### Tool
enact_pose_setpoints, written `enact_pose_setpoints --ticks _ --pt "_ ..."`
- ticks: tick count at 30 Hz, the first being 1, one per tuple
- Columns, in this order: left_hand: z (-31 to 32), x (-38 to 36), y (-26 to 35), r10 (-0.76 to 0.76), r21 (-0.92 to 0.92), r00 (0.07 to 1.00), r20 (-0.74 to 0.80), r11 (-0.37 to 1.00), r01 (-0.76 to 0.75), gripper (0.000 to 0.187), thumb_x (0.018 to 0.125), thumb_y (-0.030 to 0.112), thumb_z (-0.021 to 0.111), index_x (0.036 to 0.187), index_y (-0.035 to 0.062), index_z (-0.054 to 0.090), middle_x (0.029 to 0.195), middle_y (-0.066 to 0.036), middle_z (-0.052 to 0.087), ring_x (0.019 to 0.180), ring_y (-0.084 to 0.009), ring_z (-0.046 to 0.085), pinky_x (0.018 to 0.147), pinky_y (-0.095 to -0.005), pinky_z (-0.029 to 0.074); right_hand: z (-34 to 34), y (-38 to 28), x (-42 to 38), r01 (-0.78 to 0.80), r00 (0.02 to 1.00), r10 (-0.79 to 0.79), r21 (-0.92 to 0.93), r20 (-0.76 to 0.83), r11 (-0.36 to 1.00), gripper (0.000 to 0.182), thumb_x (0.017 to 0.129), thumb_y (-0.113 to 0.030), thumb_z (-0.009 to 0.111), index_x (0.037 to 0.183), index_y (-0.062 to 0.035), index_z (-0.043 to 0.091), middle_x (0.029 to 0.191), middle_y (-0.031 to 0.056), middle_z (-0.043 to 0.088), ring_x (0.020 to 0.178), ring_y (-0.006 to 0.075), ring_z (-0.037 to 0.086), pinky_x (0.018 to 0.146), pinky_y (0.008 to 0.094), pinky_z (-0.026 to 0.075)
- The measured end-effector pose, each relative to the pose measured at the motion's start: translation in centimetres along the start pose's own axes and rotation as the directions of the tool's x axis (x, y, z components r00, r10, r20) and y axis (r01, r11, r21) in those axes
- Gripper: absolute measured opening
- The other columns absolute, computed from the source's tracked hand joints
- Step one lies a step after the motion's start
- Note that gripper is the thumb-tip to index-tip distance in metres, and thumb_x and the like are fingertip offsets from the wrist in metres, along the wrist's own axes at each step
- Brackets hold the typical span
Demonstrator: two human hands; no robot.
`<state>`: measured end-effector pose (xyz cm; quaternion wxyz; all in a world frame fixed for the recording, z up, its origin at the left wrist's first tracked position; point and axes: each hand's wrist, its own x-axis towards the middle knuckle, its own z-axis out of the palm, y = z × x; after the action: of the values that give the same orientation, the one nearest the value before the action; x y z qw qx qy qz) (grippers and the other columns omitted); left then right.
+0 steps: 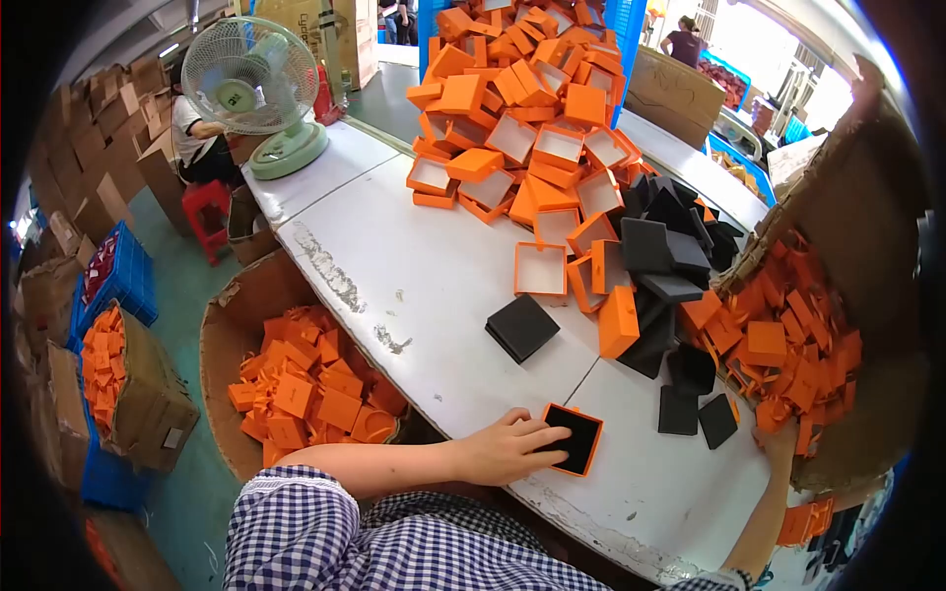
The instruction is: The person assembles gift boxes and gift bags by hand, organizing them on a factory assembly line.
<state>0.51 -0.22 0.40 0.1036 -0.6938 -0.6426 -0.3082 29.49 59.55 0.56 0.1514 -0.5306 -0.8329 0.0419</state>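
My left hand (pixel 507 448) reaches over a small orange box tray (pixel 597 448) near the table's front edge. Its fingers are stretched out, with the fingertips on the black insert (pixel 574 433) inside the tray. At the right, my right hand (pixel 777 440) is at the edge of a carton of flat orange pouches (pixel 788 345); its fingers are too hidden to make out. Black foam pads (pixel 678 409) lie on the table between the two hands. Farther forward is a small stack of black pads (pixel 522 327).
A large heap of orange box parts (pixel 532 108) covers the table's far end, beside a pile of black pads (pixel 665 236). A green fan (pixel 251 89) stands at the far left corner. Below the left edge is a carton (pixel 222 345) of orange pouches. A person sits beyond.
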Motion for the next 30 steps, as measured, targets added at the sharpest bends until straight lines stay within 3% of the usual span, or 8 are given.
enact_pose_setpoints --ticks 4,9,12,14,18,20,27,30 --pt "0.9 0.6 -0.1 0.033 0.083 0.997 0.073 0.996 -0.039 0.042 0.088 0.019 0.071 0.13 0.0133 0.064 0.126 -0.011 0.057 0.118 -0.0273 0.054 0.101 -0.051 0.04 -5.3 -5.7 -7.9 -0.048 0.997 0.052 -0.08 0.049 0.996 0.116 0.057 -0.037 0.094 0.15 0.0007 0.036 0.153 0.0237 0.041 0.137 0.0437 0.045 0.114 0.0473 0.041" --pt "1.1 2.2 -1.4 0.088 -0.012 0.988 0.128 0.996 -0.087 0.044 0.08 0.021 0.075 0.121 0.0118 0.063 0.12 -0.01 0.057 0.122 -0.0307 0.053 0.102 -0.0524 0.04 -9.6 -15.4 -20.6 0.513 0.843 -0.533 0.407 -0.075 0.755 0.108 0.055 -0.024 0.097 0.145 -0.0024 0.042 0.139 0.0188 0.049 0.128 0.0404 0.05 0.111 0.0467 0.042" --pt "-1.0 2.1 -0.3 -0.03 0.063 0.977 0.212 0.998 0.017 0.049 0.081 0.025 0.075 0.128 0.0142 0.062 0.137 -0.017 0.052 0.129 -0.0333 0.05 0.1 -0.053 0.041 -8.7 -20.0 -26.5 0.683 0.703 -0.705 0.366 -0.095 0.631 0.107 0.061 -0.032 0.096 0.149 -0.0036 0.042 0.145 0.0211 0.046 0.13 0.0421 0.047 0.111 0.0491 0.041" --pt "-2.1 0.9 0.7 -0.127 0.172 0.952 0.277 0.982 0.081 0.055 0.084 0.03 0.074 0.135 0.0152 0.06 0.148 -0.022 0.047 0.132 -0.0348 0.049 0.098 -0.0522 0.041 -5.7 -20.2 -29.3 0.591 0.722 -0.686 0.432 0.094 0.681 0.106 0.067 -0.038 0.094 0.15 -0.0018 0.04 0.149 0.0227 0.041 0.135 0.043 0.044 0.112 0.0501 0.039" --pt "-5.1 -0.8 1.6 -0.26 0.262 0.888 0.38 0.951 0.166 0.068 0.083 0.039 0.079 0.143 0.0151 0.057 0.152 -0.025 0.044 0.13 -0.0397 0.048 0.1 -0.0491 0.04 -5.6 -20.4 -29.5 0.721 0.646 -0.751 0.215 0.135 0.659 0.106 0.073 -0.05 0.087 0.152 -0.0007 0.037 0.153 0.0235 0.039 0.136 0.0424 0.043 0.114 0.0478 0.036" --pt "-6.3 -0.7 1.8 -0.278 0.212 0.884 0.377 0.955 0.209 0.08 0.074 0.041 0.086 0.143 0.0137 0.057 0.157 -0.024 0.039 0.133 -0.0407 0.045 0.105 -0.0518 0.039 -7.1 -21.2 -28.7 0.517 0.731 -0.669 0.532 0.132 0.67 0.09 0.076 -0.043 0.086 0.144 0.0009 0.047 0.148 0.0221 0.046 0.135 0.0382 0.045 0.114 0.048 0.036" --pt "-6.1 0.2 -1.7 -0.254 -0.098 0.86 0.442 0.94 0.328 0.102 0.066 0.031 0.091 0.152 0.0072 0.041 0.157 -0.021 0.035 0.145 -0.0421 0.034 0.117 -0.0526 0.034 -3.3 -28.3 -26.3 0.643 0.664 -0.734 0.39 0.145 0.659 0.037 0.079 -0.018 0.071 0.109 0.0017 0.064 0.112 0.0157 0.061 0.11 0.0344 0.057 0.097 0.0446 0.047" --pt "-5.7 -1.6 -2.6 -0.303 -0.259 0.875 0.378 0.873 0.414 0.107 0.066 0.027 0.092 0.155 0.0077 0.036 0.154 -0.021 0.037 0.144 -0.0414 0.034 0.117 -0.0489 0.036 -1.2 -28.9 -25.9 0.579 0.747 -0.657 0.388 0.1 0.717 0.019 0.083 -0.005 0.068 0.1 0.0007 0.062 0.1 0.0108 0.064 0.099 0.0276 0.061 0.087 0.0404 0.051"
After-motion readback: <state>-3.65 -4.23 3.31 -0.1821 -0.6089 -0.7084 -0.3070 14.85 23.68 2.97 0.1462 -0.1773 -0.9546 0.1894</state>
